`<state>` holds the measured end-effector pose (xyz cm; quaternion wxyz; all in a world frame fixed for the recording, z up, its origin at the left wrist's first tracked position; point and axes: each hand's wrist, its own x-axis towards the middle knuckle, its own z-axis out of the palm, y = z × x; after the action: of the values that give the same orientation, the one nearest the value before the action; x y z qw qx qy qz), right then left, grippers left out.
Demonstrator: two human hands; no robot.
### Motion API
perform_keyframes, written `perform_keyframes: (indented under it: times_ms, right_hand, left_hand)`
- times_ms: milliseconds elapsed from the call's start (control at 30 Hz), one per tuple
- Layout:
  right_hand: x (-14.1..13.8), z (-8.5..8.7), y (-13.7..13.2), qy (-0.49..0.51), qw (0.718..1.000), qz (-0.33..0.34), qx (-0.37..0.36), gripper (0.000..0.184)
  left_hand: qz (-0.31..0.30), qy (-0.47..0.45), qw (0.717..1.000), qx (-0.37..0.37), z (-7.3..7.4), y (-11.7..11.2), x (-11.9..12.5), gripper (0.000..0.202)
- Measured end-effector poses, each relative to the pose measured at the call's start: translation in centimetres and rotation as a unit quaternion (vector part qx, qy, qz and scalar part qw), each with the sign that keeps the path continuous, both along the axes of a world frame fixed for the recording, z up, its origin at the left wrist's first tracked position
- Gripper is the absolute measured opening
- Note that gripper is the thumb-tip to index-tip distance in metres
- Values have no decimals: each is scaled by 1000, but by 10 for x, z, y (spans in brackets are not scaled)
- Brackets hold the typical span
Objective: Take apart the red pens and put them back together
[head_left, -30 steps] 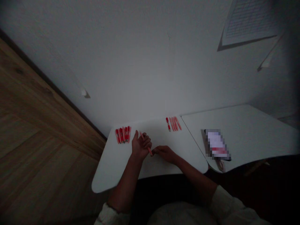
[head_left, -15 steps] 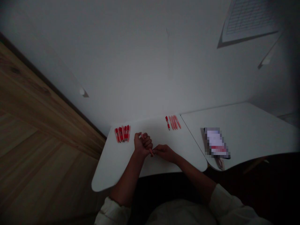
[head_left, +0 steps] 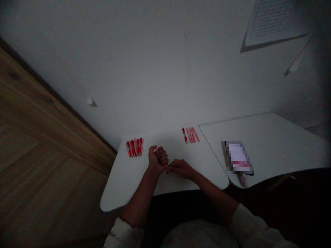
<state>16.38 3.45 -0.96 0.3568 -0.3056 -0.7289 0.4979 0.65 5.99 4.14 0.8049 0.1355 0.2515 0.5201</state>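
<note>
L hand (head_left: 158, 159) is palm-up w/ fingers (head_left: 162, 155) curled, R hand (head_left: 182, 168) w/ fingers pinched nr L wrist (head_left: 153, 172).

Slim pink pen (head_left: 167, 169), slanted in left hand (head_left: 157, 161)

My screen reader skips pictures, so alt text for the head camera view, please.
A left hand grips a slim pink pen-like stick, the right hand at its lower end, above a white tabletop. Red and pink pens lie in two groups beyond.

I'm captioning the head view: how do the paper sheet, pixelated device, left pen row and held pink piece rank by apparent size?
Largest first:
Paper sheet
Pixelated device
Left pen row
Pink piece, partly covered by left hand
</note>
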Motion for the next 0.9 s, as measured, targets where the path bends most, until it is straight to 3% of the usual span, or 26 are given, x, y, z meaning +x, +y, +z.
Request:
perform_keyframes:
  times_ms: [500, 900]
  right_hand:
    - [-1, 5, -2, -22, 1000, -10, -18, 33]
    - [-4, -5, -1, -6, 999, -32, -4, 34]
  left_hand:
    - [-4, -19, 1000, -11, -4, 2, -1, 29]
    - [-3, -27, 1000, -2, -3, 1, 1, 34]
